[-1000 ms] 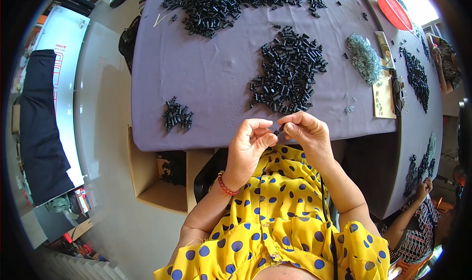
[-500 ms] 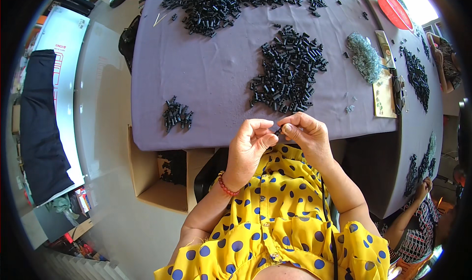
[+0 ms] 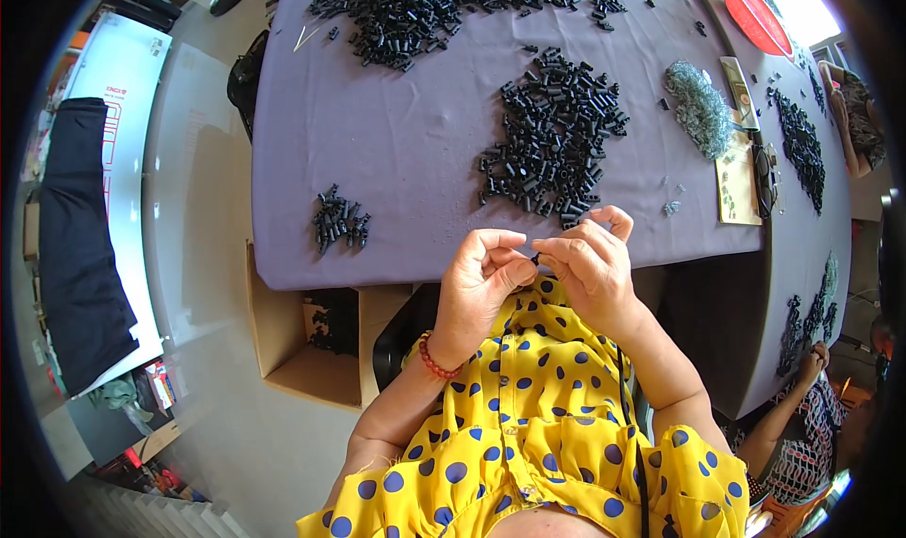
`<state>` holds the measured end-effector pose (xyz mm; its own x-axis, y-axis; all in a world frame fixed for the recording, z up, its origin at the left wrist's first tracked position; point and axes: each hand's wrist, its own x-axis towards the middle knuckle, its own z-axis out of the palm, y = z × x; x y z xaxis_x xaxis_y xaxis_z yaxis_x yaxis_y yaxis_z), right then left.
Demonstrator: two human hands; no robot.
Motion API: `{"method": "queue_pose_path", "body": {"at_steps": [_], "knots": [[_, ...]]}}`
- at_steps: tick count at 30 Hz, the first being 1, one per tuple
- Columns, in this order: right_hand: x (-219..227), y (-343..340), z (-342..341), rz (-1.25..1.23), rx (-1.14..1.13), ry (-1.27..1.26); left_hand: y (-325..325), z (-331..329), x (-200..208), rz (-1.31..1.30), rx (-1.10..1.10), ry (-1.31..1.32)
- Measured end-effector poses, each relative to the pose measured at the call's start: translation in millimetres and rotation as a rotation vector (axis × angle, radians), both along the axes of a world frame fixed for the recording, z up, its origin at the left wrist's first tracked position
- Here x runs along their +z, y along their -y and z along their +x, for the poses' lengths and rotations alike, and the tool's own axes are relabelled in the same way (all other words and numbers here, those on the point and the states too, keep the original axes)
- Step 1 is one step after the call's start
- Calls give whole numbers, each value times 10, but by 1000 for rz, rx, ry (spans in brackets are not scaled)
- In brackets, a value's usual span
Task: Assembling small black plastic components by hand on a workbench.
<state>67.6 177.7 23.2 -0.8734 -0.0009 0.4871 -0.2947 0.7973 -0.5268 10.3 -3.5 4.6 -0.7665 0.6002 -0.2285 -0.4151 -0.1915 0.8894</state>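
We see left hand (image 3: 481, 288) and right hand (image 3: 590, 269) meeting at near edge of purple-clothed desk (image 3: 415, 170), fingers (image 3: 514, 272) of both pinched narrow on one small black plastic tube piece (image 3: 535, 258). Big heap of same black pieces (image 3: 552, 142) lies mid-desk; smaller cluster (image 3: 338, 222) near left edge.

We see a purple-clothed table (image 3: 396, 179) on a pale grey glossy floor (image 3: 189, 255), an open cardboard box (image 3: 302, 349) under its near edge, and bright daylight from a window (image 3: 797, 0) top right.
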Motion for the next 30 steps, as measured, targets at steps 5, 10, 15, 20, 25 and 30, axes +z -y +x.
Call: {"method": "queue_pose_path", "body": {"at_steps": [5, 10, 15, 20, 25, 30], "knots": [[-16, 7, 21, 47, 12, 6, 6, 8, -15, -49, 2, -51], [-41, -33, 21, -115, 51, 133, 5, 11, -12, -25, 11, -29], [44, 42, 18, -112, 74, 187, 14, -55, -28, 61, 22, 119], [-32, 109, 41, 106, -49, 82, -27, -85, 1, 86, -10, 159], [-14, 119, 59, 92, -62, 71, -41, -113, 33, 129, -41, 205], [89, 130, 20, 93, -64, 104, -35, -88, -4, 83, -21, 196]]}}
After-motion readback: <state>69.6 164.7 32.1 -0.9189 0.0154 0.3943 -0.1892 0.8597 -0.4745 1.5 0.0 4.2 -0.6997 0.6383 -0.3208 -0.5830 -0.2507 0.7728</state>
